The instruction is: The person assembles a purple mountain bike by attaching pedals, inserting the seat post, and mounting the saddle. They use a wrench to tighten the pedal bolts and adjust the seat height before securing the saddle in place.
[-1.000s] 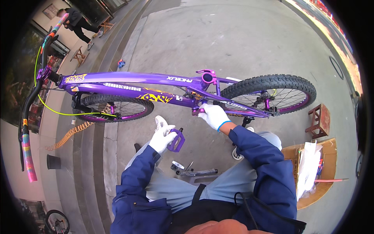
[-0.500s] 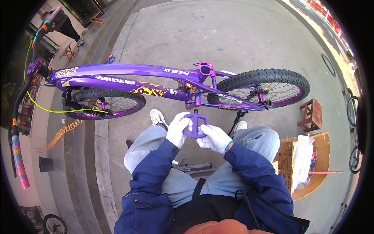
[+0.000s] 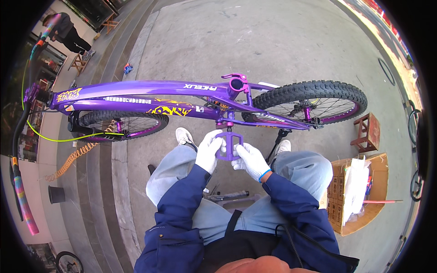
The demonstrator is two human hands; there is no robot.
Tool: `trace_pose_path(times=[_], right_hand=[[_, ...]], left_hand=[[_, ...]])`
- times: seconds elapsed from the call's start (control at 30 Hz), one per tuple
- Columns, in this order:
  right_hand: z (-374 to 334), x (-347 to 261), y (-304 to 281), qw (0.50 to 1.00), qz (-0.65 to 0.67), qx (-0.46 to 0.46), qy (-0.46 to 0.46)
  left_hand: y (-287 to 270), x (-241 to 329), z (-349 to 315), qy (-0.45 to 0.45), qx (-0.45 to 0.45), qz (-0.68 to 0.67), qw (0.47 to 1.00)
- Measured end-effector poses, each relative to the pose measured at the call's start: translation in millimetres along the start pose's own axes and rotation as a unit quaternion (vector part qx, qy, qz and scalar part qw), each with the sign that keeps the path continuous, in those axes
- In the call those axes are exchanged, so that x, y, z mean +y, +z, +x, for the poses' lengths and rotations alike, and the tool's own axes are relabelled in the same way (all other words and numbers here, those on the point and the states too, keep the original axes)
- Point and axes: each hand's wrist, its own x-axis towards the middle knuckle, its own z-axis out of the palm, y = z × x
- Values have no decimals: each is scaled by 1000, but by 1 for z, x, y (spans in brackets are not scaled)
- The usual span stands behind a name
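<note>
Both my hands wear white gloves and hold a purple bicycle pedal (image 3: 229, 139) between them. My left hand (image 3: 209, 154) has its fingers closed on the pedal's left side, while my right hand (image 3: 251, 161) pinches the right side lower down. The pedal's dark spindle points away from me, up to the pink-purple crank end (image 3: 224, 123) of a purple bicycle (image 3: 141, 87). Whether the spindle has entered the hole there cannot be made out. The bicycle stands across in front of me, handlebar at the left and knobby rear wheel (image 3: 314, 97) at the right.
A kickstand (image 3: 278, 139) props the bicycle near my right foot. To my right are an open cardboard box (image 3: 337, 200) with wrapping and a small wooden stool (image 3: 367, 132). Steps (image 3: 93, 200), a coiled orange hose (image 3: 70, 161) and a standing person (image 3: 73, 36) are at the left.
The pedal has moved slightly away from me, its spindle closing the gap to the crank end. Both hands keep their hold. The far-left person has shifted a little.
</note>
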Motion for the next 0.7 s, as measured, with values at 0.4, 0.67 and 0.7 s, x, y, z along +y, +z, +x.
trace_pose_path(times=[0.4,0.67,0.7], right_hand=[[-13,-3,33,922,-304,121,-209],[-18,1,28,914,-296,83,-265],[-17,1,27,932,-267,79,-234]], left_hand=[[16,-5,-29,-21,18,127,992],[26,-6,-31,-110,0,-10,994],[26,-7,-29,-100,10,-11,995]])
